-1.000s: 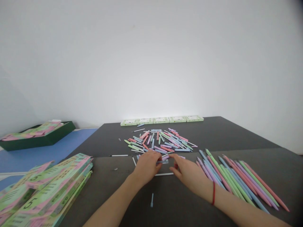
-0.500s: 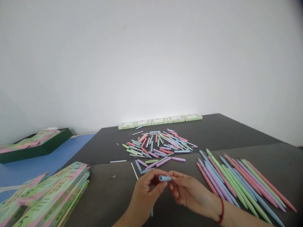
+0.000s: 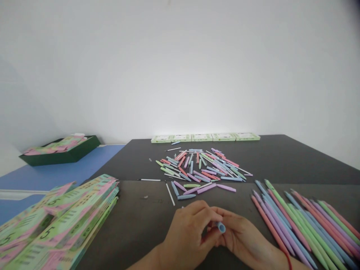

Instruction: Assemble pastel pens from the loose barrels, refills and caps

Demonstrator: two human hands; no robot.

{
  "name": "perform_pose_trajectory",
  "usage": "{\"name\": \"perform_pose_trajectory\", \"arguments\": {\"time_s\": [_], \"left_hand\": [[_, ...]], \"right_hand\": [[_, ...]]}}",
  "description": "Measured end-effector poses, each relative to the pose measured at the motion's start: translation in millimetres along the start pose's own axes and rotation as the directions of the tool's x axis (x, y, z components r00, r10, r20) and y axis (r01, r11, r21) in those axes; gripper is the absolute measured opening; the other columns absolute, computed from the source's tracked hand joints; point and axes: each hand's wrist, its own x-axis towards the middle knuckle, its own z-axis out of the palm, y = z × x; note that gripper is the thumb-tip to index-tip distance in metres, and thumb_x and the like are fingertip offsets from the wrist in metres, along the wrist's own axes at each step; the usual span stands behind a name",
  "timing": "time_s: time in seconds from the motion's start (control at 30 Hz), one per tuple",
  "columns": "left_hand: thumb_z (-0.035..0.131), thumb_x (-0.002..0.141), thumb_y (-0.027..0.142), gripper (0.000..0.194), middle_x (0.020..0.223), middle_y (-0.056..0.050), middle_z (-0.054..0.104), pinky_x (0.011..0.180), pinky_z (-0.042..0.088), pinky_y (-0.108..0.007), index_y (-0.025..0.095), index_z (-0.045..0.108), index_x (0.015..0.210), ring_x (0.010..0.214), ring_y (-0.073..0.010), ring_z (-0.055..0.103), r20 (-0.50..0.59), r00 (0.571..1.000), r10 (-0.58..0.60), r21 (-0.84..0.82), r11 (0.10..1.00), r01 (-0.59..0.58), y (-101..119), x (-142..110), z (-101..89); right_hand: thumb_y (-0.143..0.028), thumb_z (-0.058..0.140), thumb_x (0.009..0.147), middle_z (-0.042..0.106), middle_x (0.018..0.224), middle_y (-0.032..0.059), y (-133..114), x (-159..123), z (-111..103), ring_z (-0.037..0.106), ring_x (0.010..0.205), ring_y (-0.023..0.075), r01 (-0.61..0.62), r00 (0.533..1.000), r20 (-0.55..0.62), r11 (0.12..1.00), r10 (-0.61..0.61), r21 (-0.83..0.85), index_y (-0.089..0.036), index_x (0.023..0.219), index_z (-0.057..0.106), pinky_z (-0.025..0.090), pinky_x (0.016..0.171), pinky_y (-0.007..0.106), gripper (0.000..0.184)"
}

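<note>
Between my two hands is a short, hollow blue pen barrel, its round open end pointing toward me. My left hand pinches it between thumb and forefinger. The curled fingers of my right hand, with a red cord at the wrist, close on it from the other side, and most of the barrel is hidden among the fingers. Just beyond my hands lie loose blue pen pieces, purple ones and a thin white refill.
A pile of coloured pen parts and refills covers the table's middle. Long pastel pens lie side by side at right. Printed packets are stacked at left, near a dark green tray. Flat boxes line the back.
The barrel has turned from lying sideways to pointing its open end at me. My hands have shifted right and slightly lower in view. The camera view has swung left.
</note>
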Motion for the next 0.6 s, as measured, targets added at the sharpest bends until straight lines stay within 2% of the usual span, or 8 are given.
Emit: {"name": "perform_pose_trajectory", "arguments": {"time_s": [0.27, 0.47, 0.53, 0.6], "left_hand": [[0.064, 0.080, 0.020, 0.011, 0.081, -0.002, 0.064, 0.064, 0.042, -0.024, 0.022, 0.063, 0.091, 0.073, -0.0153, 0.059, 0.043, 0.999, 0.001, 0.028, 1.000, -0.002, 9.6, 0.8, -5.8], [0.064, 0.077, 0.017, 0.015, 0.080, -0.002, 0.065, 0.065, 0.042, -0.025, 0.023, 0.064, 0.091, 0.074, -0.0161, 0.058, 0.056, 0.998, 0.028, 0.002, 1.000, -0.028, 14.8, -0.7, -8.6], [0.063, 0.077, 0.016, 0.014, 0.078, -0.001, 0.064, 0.063, 0.041, -0.025, 0.023, 0.064, 0.089, 0.072, -0.0156, 0.057, 0.035, 0.999, 0.005, -0.042, 0.999, -0.004, 15.8, -0.5, -10.0], [0.062, 0.079, 0.018, 0.008, 0.073, 0.000, 0.062, 0.059, 0.040, -0.023, 0.022, 0.064, 0.085, 0.065, -0.0135, 0.055, -0.008, 0.996, -0.089, -0.137, 0.987, 0.087, 12.2, 1.1, -11.0]], "right_hand": [[-0.021, 0.062, 0.084, 0.059, 0.076, 0.0017, 5.8, 0.0, -6.8, 0.053, 0.060, 0.0106, 0.006, 0.999, -0.040, 0.998, -0.008, -0.059, -0.016, 0.089, 0.069, 0.047, 0.056, 0.023, 0.011], [-0.024, 0.066, 0.081, 0.056, 0.070, -0.0009, 1.8, -1.0, -2.0, 0.052, 0.061, 0.0095, -0.002, 0.995, -0.099, 0.994, -0.009, -0.108, -0.016, 0.081, 0.068, 0.046, 0.059, 0.021, 0.008], [-0.024, 0.067, 0.080, 0.057, 0.070, -0.0008, 1.0, -0.8, -1.6, 0.052, 0.061, 0.0091, -0.002, 0.995, -0.102, 0.994, -0.010, -0.112, -0.016, 0.080, 0.068, 0.045, 0.059, 0.020, 0.009], [-0.026, 0.068, 0.080, 0.057, 0.069, -0.0010, 0.5, -0.3, -2.4, 0.051, 0.059, 0.0084, 0.003, 0.995, -0.097, 0.995, -0.013, -0.097, -0.015, 0.080, 0.067, 0.044, 0.057, 0.020, 0.011]]}}
